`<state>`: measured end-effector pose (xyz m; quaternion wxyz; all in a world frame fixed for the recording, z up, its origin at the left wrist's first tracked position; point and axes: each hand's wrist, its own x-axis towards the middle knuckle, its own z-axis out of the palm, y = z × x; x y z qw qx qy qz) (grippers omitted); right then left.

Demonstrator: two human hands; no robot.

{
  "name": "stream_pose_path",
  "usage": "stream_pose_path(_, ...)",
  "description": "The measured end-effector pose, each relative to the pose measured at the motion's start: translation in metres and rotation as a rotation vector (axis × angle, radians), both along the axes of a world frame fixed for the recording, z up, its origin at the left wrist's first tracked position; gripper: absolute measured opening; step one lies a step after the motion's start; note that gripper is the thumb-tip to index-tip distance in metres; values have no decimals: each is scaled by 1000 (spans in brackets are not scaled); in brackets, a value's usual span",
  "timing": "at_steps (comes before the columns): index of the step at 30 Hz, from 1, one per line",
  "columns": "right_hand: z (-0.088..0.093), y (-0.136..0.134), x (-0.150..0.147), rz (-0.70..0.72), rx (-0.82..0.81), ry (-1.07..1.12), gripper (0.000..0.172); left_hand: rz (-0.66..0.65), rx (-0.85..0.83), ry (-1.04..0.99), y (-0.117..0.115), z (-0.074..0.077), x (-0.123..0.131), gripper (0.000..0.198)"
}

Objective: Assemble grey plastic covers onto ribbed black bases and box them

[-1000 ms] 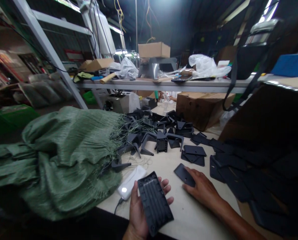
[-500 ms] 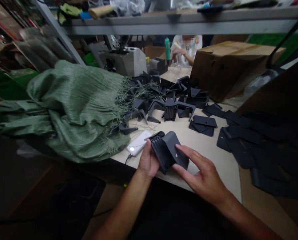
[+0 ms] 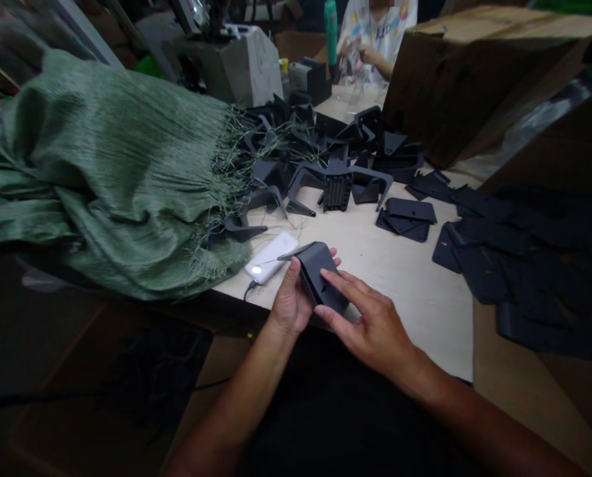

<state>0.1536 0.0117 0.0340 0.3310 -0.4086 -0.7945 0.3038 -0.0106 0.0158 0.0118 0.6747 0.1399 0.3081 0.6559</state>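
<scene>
My left hand (image 3: pixel 291 306) is wrapped round a black plastic bracket (image 3: pixel 296 252), its thumb on the near side and fingertips showing beyond the far edge. A flat black cover plate (image 3: pixel 320 257) with a small hole lies over the bracket's ribbed face. Thumb and fingers of my right hand (image 3: pixel 370 319) grip the plate from the right and press it against the bracket. Whether the plate is seated cannot be seen. Just behind my left hand, a white power bank (image 3: pixel 272 258) with a cable lies on the table (image 3: pixel 420 291).
A green woven sack (image 3: pixel 142 165) spills black brackets (image 3: pixel 336 189) over the table. Loose black plates (image 3: pixel 410 215) lie to the right, with a larger pile (image 3: pixel 519 271) beyond. A cardboard box (image 3: pixel 475 93) stands at the back right. Another person (image 3: pixel 375 40) sits across the table.
My right hand has moved left, bringing the plate from beside the bracket onto its ribbed face. The ribs are now covered. The camera view has tilted down.
</scene>
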Motion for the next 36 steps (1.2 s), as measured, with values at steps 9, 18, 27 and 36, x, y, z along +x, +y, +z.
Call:
stream_pose_path(9,0,1,1,-14,-8,19,55,-7,-11,6,-1,0,2,63)
stream_pose_path(18,1,3,1,2,-30,14,55,-8,-11,4,-3,-2,2,62)
stream_pose_path(27,-2,-1,4,-13,-56,77,54,4,-49,-44,-4,-2,5,65)
stream_pose_path(36,-4,-5,5,-42,-25,57,54,24,-47,-16,-2,3,6,63)
